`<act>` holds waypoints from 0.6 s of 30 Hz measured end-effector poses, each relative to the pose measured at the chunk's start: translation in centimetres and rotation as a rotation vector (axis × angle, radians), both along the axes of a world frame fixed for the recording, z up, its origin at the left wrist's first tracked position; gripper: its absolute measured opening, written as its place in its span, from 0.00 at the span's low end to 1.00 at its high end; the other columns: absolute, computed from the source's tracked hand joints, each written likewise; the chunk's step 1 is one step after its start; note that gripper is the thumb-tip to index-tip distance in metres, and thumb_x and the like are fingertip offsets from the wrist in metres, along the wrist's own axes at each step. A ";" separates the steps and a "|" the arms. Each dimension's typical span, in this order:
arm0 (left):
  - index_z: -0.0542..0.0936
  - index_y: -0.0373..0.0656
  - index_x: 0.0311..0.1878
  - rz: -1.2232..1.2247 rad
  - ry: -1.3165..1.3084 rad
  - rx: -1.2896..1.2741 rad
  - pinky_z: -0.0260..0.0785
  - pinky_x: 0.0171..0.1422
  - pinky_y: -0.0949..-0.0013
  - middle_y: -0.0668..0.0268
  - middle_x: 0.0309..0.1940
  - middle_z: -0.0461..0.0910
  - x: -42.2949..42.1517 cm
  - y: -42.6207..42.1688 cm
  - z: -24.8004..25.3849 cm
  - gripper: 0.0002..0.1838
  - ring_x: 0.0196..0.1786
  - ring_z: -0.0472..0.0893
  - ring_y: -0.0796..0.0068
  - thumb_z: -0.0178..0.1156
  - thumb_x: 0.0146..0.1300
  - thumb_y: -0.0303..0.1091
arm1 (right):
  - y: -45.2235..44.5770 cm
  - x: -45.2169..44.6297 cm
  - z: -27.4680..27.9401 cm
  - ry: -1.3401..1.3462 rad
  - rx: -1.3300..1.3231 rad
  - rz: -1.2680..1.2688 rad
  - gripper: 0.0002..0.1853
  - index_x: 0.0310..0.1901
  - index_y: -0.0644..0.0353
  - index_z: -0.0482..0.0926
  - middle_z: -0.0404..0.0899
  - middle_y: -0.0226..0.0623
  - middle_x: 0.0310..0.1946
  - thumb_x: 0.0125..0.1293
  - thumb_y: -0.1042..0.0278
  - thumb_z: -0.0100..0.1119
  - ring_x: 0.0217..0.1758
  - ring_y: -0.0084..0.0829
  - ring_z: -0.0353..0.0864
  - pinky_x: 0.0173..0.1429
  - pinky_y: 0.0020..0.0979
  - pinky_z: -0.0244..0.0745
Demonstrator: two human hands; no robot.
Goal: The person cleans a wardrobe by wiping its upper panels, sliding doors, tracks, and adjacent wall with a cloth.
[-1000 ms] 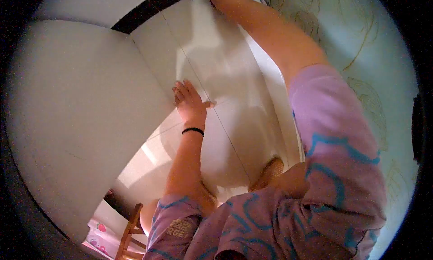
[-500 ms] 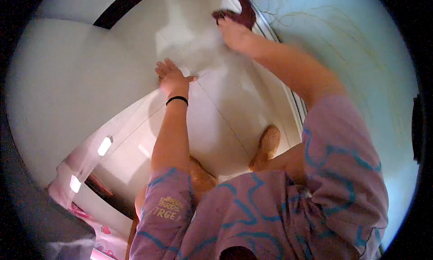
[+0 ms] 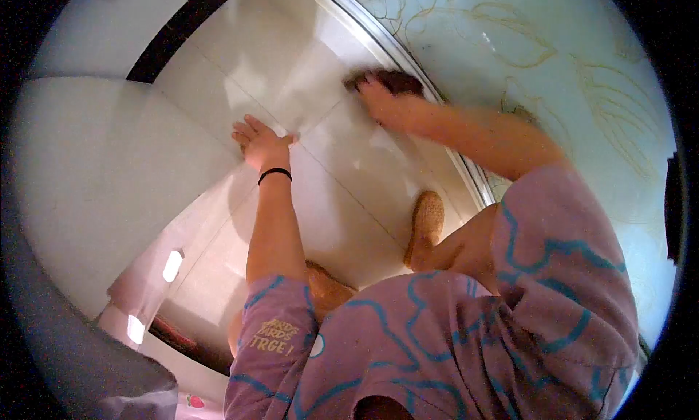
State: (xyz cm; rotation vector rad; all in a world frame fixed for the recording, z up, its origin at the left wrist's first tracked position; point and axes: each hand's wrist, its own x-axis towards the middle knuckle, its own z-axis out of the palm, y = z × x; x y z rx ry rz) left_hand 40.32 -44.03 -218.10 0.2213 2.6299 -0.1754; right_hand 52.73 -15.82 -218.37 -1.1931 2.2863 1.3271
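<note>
Your right hand (image 3: 386, 105) grips a dark cloth (image 3: 397, 83) on the far tiled floor (image 3: 328, 179), just beside the metal track (image 3: 386, 48) at right, while your left hand (image 3: 263, 144), spread and holding nothing, leans on the tiles.

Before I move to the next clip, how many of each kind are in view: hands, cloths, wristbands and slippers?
Hands: 2 (left hand, right hand)
Cloths: 1 (dark cloth, blurred)
Wristbands: 1 (black wristband)
Slippers: 2 (right slipper; left slipper, partly hidden)
Total: 6
</note>
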 end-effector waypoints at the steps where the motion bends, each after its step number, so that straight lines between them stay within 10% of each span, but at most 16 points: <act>1: 0.46 0.36 0.77 -0.001 -0.010 -0.013 0.55 0.78 0.60 0.43 0.77 0.46 0.1 -0.3 -0.7 0.69 0.78 0.51 0.46 0.72 0.43 0.68 | -0.9 -5.3 2.2 0.068 -0.249 -0.183 0.21 0.50 0.63 0.81 0.75 0.48 0.56 0.63 0.59 0.51 0.63 0.48 0.69 0.70 0.47 0.60; 5: 0.47 0.34 0.76 -0.117 0.063 -0.063 0.55 0.78 0.59 0.41 0.76 0.49 0.0 -0.5 -2.0 0.68 0.77 0.53 0.45 0.69 0.44 0.71 | -1.9 -19.7 9.9 0.055 -0.557 -0.708 0.12 0.35 0.60 0.87 0.81 0.39 0.48 0.52 0.63 0.62 0.60 0.39 0.71 0.69 0.38 0.61; 6: 0.48 0.34 0.76 -0.121 0.074 -0.078 0.56 0.78 0.59 0.41 0.75 0.49 -0.1 -0.3 -0.8 0.68 0.77 0.54 0.45 0.68 0.45 0.72 | -1.8 -20.3 13.4 0.068 -0.243 -0.369 0.29 0.65 0.58 0.73 0.66 0.39 0.70 0.66 0.50 0.52 0.77 0.38 0.56 0.80 0.47 0.40; 10: 0.48 0.34 0.76 -0.180 0.060 -0.123 0.51 0.79 0.61 0.40 0.75 0.51 0.2 0.3 1.0 0.67 0.76 0.56 0.45 0.64 0.47 0.75 | -4.4 -13.4 16.8 -0.305 -0.065 -0.493 0.25 0.55 0.61 0.80 0.81 0.41 0.54 0.66 0.50 0.50 0.66 0.41 0.70 0.77 0.49 0.47; 11: 0.48 0.34 0.76 -0.170 0.020 -0.107 0.48 0.80 0.60 0.41 0.75 0.49 -0.2 -0.2 -0.6 0.66 0.77 0.55 0.46 0.63 0.48 0.75 | -1.3 -12.6 10.8 0.006 -0.436 -0.369 0.12 0.34 0.58 0.87 0.82 0.37 0.45 0.53 0.61 0.61 0.56 0.36 0.72 0.69 0.35 0.60; 15: 0.48 0.34 0.77 -0.100 0.029 -0.002 0.51 0.79 0.60 0.41 0.76 0.48 0.5 -0.9 0.1 0.66 0.78 0.52 0.47 0.63 0.49 0.74 | 0.0 -1.9 9.4 -0.173 -0.762 -0.594 0.12 0.37 0.68 0.83 0.81 0.49 0.41 0.56 0.68 0.58 0.47 0.44 0.80 0.55 0.38 0.79; 18: 0.47 0.37 0.77 -0.163 0.140 0.068 0.55 0.78 0.59 0.44 0.77 0.47 0.2 -2.5 -3.0 0.64 0.79 0.48 0.49 0.65 0.50 0.71 | 0.0 6.2 8.6 -0.351 -0.667 -1.014 0.12 0.41 0.61 0.83 0.78 0.35 0.46 0.56 0.68 0.59 0.58 0.38 0.71 0.58 0.31 0.76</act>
